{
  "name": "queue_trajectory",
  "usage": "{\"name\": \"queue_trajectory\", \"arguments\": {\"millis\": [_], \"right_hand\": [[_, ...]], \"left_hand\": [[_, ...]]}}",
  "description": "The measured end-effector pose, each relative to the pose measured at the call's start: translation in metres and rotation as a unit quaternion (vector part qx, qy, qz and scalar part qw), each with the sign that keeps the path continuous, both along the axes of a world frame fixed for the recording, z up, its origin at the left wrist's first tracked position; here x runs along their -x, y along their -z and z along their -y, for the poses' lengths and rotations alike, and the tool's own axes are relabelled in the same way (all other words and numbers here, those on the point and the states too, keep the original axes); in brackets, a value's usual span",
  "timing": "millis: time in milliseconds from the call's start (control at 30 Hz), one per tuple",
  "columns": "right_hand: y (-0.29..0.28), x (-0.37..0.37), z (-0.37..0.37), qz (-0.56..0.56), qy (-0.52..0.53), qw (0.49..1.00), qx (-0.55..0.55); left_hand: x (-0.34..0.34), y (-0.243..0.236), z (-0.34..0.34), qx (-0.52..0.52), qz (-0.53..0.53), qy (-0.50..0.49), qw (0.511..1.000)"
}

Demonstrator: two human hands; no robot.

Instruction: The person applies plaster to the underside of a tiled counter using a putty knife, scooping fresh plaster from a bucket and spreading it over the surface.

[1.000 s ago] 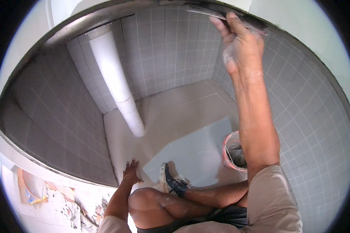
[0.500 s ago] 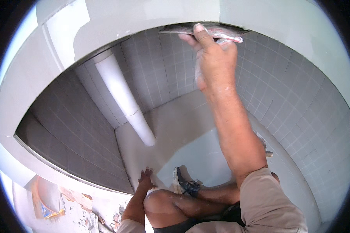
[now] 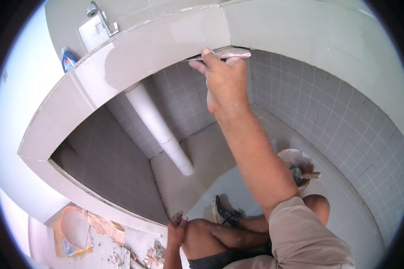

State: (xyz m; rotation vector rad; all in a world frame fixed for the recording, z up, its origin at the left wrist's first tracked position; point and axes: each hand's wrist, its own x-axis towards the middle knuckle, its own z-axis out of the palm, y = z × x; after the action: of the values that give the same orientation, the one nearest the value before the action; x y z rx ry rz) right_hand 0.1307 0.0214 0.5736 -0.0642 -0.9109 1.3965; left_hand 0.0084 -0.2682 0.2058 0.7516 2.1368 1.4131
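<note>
My right hand (image 3: 226,78) reaches up to the underside of the pale counter edge (image 3: 188,33), near a seam between two slabs. Its fingers grip a thin flat piece with a red and white edge (image 3: 238,54), smeared with pale paste; its exact kind is unclear. The piece sits against the lower edge of the slab. Low down beside my left knee, my left hand (image 3: 178,226) holds nothing, with its fingers loosely apart. By my right forearm stands a paste-smeared bucket (image 3: 294,153), and a tool with a wooden handle (image 3: 312,175) rests in it.
A white pipe (image 3: 159,127) rises from the floor inside the tiled recess. Grey tiles (image 3: 327,107) line the right wall. A faucet (image 3: 102,20) and a blue bottle (image 3: 68,59) are on the counter. An orange-rimmed container (image 3: 63,224) and broken debris (image 3: 107,228) lie at lower left.
The view has shifted, bringing the faucet, bottle and bucket into sight. My left hand has lifted off the floor to beside my knee. My right hand still grips the flat piece under the counter.
</note>
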Motion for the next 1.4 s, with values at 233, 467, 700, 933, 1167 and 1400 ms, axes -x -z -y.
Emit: {"name": "queue_trajectory", "arguments": {"millis": [233, 467, 700, 933, 1167, 1400], "right_hand": [[-0.01, 0.001, 0.015, -0.007, -0.001, 1.0, 0.026], [-0.011, -0.003, 0.041, 0.023, -0.021, 0.999, 0.033], [-0.005, -0.018, 0.095, 0.071, -0.086, 0.994, -0.007], [0.047, -0.036, 0.14, -0.016, -0.172, 0.985, -0.001], [0.142, -0.046, 0.04, 0.045, -0.191, 0.976, 0.094], [0.128, 0.002, -0.077, -0.022, -0.357, 0.933, 0.043]], "left_hand": [[-0.05, -0.005, 0.005, 0.046, -0.278, -0.049, 0.958], [-0.051, -0.004, 0.006, 0.052, -0.303, -0.038, 0.951], [-0.055, -0.008, 0.009, 0.046, -0.297, -0.045, 0.953], [-0.063, -0.025, 0.015, 0.011, -0.31, -0.043, 0.95], [-0.068, -0.005, 0.019, 0.029, -0.294, -0.049, 0.954], [-0.046, -0.002, -0.001, 0.052, -0.277, -0.06, 0.958]]}}
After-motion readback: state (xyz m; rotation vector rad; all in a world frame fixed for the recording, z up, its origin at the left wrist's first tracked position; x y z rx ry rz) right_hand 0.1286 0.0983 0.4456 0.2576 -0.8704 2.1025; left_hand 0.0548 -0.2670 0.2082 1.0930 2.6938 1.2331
